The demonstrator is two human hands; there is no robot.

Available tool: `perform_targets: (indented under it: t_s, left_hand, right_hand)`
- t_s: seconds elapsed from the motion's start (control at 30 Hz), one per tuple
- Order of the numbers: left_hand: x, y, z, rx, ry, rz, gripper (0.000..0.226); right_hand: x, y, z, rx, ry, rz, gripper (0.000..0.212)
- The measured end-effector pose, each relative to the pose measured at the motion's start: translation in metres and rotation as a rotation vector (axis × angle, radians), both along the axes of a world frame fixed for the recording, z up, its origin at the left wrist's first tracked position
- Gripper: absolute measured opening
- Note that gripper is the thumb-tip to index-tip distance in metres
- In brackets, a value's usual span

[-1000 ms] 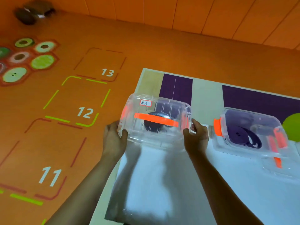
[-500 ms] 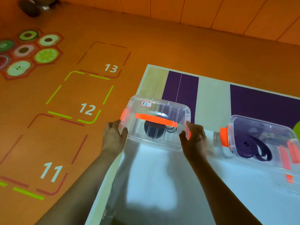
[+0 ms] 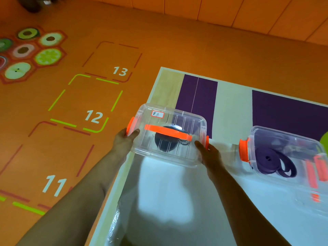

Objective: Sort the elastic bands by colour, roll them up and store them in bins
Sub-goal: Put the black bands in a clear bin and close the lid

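Both ends of the clear bin [image 3: 177,157], centre frame, are in our grip: left hand [image 3: 126,139] and right hand [image 3: 208,153] curl round them. A rolled black band [image 3: 165,143] lies inside; a second bin [image 3: 284,141] at right holds purple bands [image 3: 271,162].

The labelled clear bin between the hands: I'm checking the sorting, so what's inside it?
One dark rolled band shows through the labelled clear bin. The orange handle crosses its top and hides a strip; whether more bands lie under the roll cannot be seen.
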State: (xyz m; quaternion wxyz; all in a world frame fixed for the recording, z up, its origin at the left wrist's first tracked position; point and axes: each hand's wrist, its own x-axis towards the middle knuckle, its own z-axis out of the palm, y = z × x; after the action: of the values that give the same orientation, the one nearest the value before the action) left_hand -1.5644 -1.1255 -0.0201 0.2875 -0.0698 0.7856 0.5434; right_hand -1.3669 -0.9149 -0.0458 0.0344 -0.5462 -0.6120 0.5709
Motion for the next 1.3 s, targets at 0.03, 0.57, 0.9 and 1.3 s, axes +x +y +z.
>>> perform_targets:
  t_s: [0.03,0.57,0.9,1.3]
  left_hand:
    - [-0.002,0.0,0.0,-0.026,0.078,-0.039,0.045]
    - [0.001,-0.007,-0.002,-0.524,0.67,-0.409,0.048]
    - [0.104,0.026,0.038,-0.412,1.041,-0.678,0.039]
    - [0.267,0.096,0.023,-0.36,1.111,-0.828,0.034]
  right_hand:
    - [0.0,0.0,0.0,0.068,0.012,0.03,0.066]
    - [0.005,-0.031,0.021,0.746,-0.156,0.245,0.061]
    - [0.081,-0.048,0.058,0.925,-0.163,0.248,0.062]
    - [0.226,0.012,0.049,0.963,-0.169,0.217,0.057]
